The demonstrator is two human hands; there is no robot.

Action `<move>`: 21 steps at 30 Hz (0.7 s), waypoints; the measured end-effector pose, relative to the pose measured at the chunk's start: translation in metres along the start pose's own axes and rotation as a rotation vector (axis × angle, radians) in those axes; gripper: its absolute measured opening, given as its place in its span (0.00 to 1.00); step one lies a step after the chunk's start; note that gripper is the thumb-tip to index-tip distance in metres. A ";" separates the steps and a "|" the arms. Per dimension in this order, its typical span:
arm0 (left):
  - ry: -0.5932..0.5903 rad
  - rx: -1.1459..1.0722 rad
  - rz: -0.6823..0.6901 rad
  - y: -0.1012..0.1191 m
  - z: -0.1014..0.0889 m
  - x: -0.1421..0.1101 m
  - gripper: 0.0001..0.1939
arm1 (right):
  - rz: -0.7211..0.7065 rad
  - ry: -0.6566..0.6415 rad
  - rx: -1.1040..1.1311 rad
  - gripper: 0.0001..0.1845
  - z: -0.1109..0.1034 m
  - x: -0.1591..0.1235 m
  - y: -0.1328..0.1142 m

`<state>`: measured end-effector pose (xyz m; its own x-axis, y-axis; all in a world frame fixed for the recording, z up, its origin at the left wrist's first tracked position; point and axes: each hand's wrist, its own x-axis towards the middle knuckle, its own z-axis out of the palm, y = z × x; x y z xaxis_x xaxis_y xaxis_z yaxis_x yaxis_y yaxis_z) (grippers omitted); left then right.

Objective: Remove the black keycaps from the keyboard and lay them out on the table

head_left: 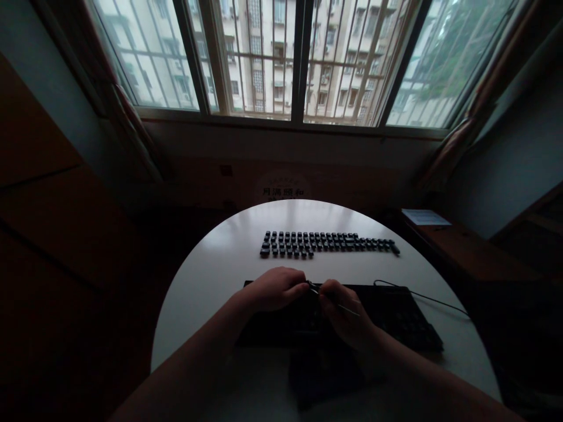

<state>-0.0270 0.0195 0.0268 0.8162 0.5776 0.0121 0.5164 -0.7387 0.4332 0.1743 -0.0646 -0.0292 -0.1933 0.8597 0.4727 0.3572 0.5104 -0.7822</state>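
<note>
A black keyboard [396, 319] lies on a round white table [211, 281] in front of me. My left hand [275, 288] rests curled on the keyboard's upper left part, fingers pinched toward the middle. Beside it my right hand [345, 319] is closed on a thin wire tool [347, 307] whose tip meets my left fingertips. Several loose black keycaps [325, 243] sit in neat rows on the table beyond the keyboard. The room is dim, so what lies under my fingers is hidden.
The keyboard's cable [422, 296] runs off to the right across the table. A dark flat object [321, 375] lies at the table's near edge. A wooden side surface with a paper [424, 217] stands at right. A barred window [290, 58] fills the wall ahead.
</note>
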 end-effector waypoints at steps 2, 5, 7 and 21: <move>0.005 -0.021 -0.009 0.001 0.000 0.000 0.12 | -0.064 -0.036 -0.017 0.06 -0.002 0.000 -0.001; 0.039 -0.055 -0.003 0.000 0.001 0.000 0.11 | -0.157 -0.080 -0.043 0.06 -0.004 0.000 -0.003; 0.064 -0.070 0.005 -0.002 0.001 0.000 0.10 | -0.190 -0.113 -0.072 0.05 -0.006 0.000 -0.005; 0.144 -0.021 -0.032 0.000 0.007 0.001 0.07 | -0.320 -0.021 -0.569 0.10 -0.005 0.005 -0.033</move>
<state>-0.0243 0.0178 0.0202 0.7527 0.6461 0.1265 0.5351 -0.7123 0.4542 0.1660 -0.0771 0.0015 -0.3859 0.6700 0.6342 0.7056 0.6572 -0.2649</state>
